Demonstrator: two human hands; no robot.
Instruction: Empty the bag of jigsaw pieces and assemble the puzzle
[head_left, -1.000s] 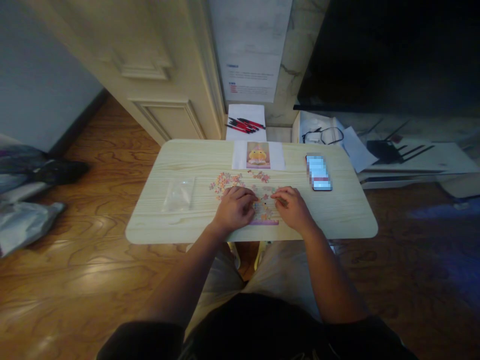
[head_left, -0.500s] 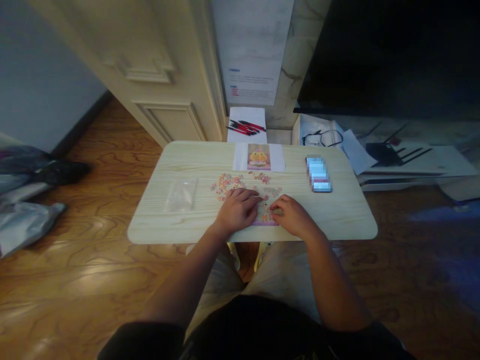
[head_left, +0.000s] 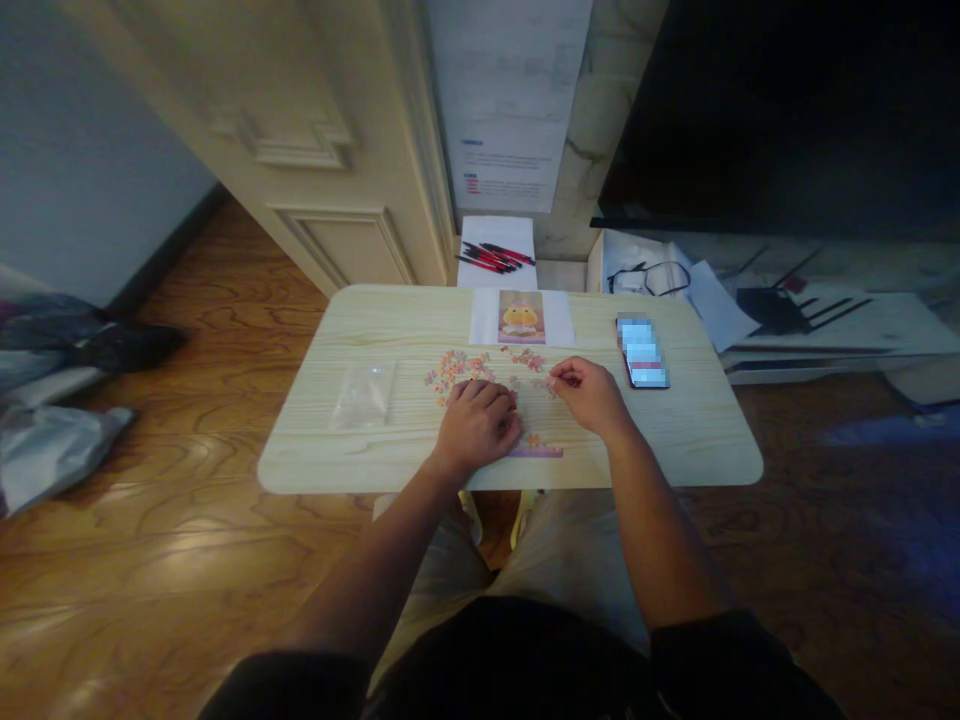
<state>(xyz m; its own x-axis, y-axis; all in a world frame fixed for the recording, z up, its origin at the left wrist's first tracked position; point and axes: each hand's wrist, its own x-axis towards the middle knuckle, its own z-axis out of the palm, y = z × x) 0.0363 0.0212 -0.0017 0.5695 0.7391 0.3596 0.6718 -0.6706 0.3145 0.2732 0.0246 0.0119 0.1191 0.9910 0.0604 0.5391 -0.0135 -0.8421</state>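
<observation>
My left hand (head_left: 480, 428) lies palm-down, gripping nothing, on the part-built puzzle (head_left: 536, 446) at the bench's (head_left: 697, 440) near edge, centre frame. My right hand (head_left: 592, 392) is pinched narrow just above it. Many loose pieces (head_left: 454, 367) lie unplaced, so I judge much is left.

Phone (head_left: 643, 351), plastic bag (head_left: 365, 393), red pens (head_left: 496, 257)

A home, most likely a living room; warm wood floor (head_left: 187, 520) and a cream panelled door (head_left: 300, 130) give the domestic look; a big dark television (head_left: 787, 110) sits above a low white stand (head_left: 862, 330) carrying a router (head_left: 780, 305), glasses (head_left: 649, 275) and loose papers; jigsaw pieces (head_left: 457, 368) lie on a small pale table (head_left: 697, 440); a shoe (head_left: 124, 345) lies on the floor by the wall.
</observation>
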